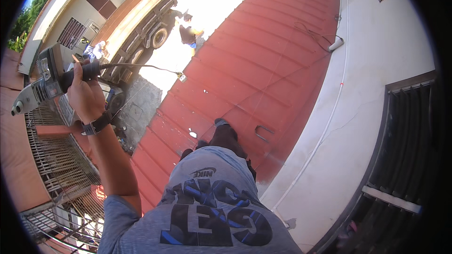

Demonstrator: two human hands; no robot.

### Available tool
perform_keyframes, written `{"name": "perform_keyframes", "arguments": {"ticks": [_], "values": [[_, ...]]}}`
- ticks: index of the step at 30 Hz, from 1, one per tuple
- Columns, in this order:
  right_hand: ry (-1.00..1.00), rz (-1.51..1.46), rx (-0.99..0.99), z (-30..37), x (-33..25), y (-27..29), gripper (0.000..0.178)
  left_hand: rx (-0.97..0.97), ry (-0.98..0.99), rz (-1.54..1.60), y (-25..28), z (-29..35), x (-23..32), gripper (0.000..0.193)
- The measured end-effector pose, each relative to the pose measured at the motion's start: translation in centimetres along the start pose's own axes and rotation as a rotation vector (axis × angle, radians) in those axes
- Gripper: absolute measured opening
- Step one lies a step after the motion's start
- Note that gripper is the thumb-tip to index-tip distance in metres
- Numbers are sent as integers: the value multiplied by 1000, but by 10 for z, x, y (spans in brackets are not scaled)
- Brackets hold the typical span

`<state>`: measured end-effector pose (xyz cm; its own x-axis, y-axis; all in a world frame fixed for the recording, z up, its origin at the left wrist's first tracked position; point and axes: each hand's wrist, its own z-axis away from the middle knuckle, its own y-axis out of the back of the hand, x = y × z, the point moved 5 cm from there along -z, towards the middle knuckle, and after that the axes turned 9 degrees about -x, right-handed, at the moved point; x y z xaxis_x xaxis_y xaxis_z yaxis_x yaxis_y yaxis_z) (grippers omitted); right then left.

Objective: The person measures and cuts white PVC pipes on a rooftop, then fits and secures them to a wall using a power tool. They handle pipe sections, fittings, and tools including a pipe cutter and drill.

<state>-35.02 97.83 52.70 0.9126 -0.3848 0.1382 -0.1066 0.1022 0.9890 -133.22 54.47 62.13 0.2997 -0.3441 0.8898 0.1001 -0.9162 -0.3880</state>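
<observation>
Raised out to the left, my left hand [87, 96] has its fingers wrapped round the black handle of a grey-and-black corded device [49, 77]. Its tapered grey nose points down to the left; the exact kind is unclear. From the handle's end a dark cord [141, 65] runs right to a small pale plug-like end [182, 77], seen over the roof's edge. A dark watch is on my left wrist. No part of my right hand shows. Below me, my dark shoe [221, 122] is on the red ribbed metal roof [249, 66].
The roof's left edge drops to a paved yard with a flatbed truck [129, 33] and a person [187, 30]. On the right, a white wall [367, 51] carries a thin pipe and a dark window [400, 131]. A bent metal bar [263, 134] and loose wire [310, 33] lie on the roof.
</observation>
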Motion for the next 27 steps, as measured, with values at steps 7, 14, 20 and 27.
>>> {"name": "perform_keyframes", "arguments": {"ticks": [7, 14, 20, 27], "values": [[-76, 56, -77, 17, -4, -13, 49, 12, 43, 0, 25, 8, -32, 34], [-196, 265, -409, 34, -52, -31, 46, 65, 98, 73, 48, 21, -69, 25], [-143, 825, -1172, 63, -197, -76, 44, 145, 150, 24, 55, 50, -85, 26], [1163, 415, -703, 166, -573, -74, 56, 206, 129, 0, 74, 72, -113, 26]]}}
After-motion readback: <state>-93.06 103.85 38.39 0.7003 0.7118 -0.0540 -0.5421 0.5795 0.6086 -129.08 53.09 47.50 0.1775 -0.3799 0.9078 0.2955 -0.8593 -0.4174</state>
